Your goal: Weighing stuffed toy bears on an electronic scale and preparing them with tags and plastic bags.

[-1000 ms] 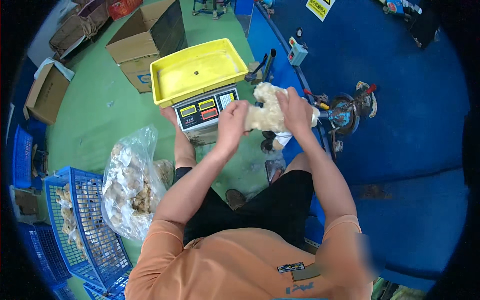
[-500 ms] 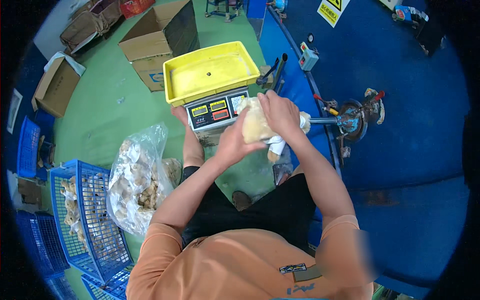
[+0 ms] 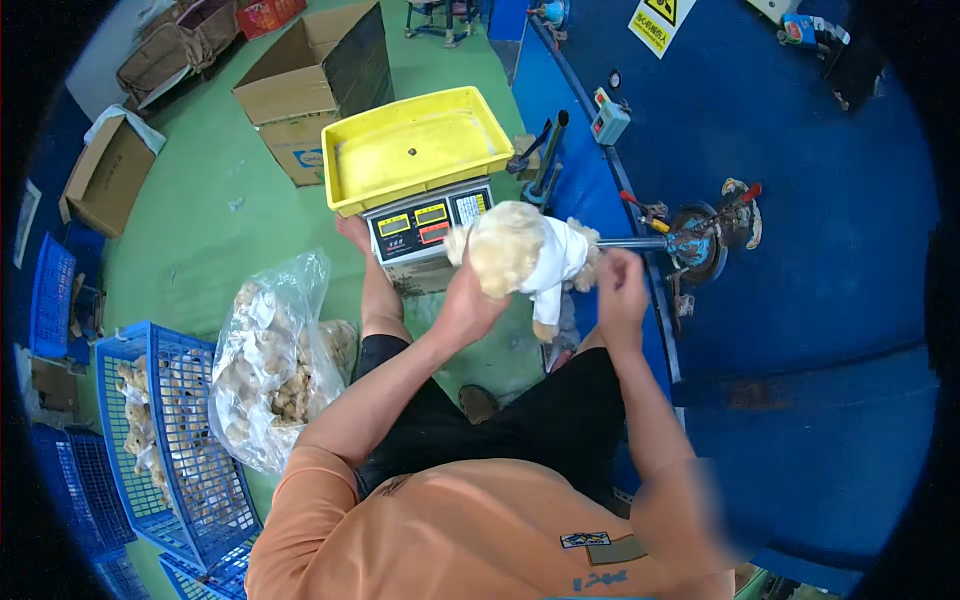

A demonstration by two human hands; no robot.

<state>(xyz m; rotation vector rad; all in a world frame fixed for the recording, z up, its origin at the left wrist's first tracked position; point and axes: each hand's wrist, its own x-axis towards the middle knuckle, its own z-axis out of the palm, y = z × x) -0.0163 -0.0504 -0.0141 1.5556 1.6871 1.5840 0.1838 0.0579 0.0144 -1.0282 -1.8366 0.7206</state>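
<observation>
Plush toy: a cream stuffed animal (image 3: 515, 255) in a white garment is held up just in front of the weighing scale (image 3: 428, 225).
Left hand: the left hand (image 3: 470, 305) is clamped on the toy from below.
Right hand: the right hand (image 3: 620, 292) is closed at the toy's far side, by a metal rod (image 3: 632, 242); whether anything is pinched cannot be told.
Scale: it is topped by a yellow tray (image 3: 415, 145).
Left of the scale: a clear bag (image 3: 262, 365) of toys and a blue crate (image 3: 160, 440) are seen on the green floor (image 3: 200, 230).
</observation>
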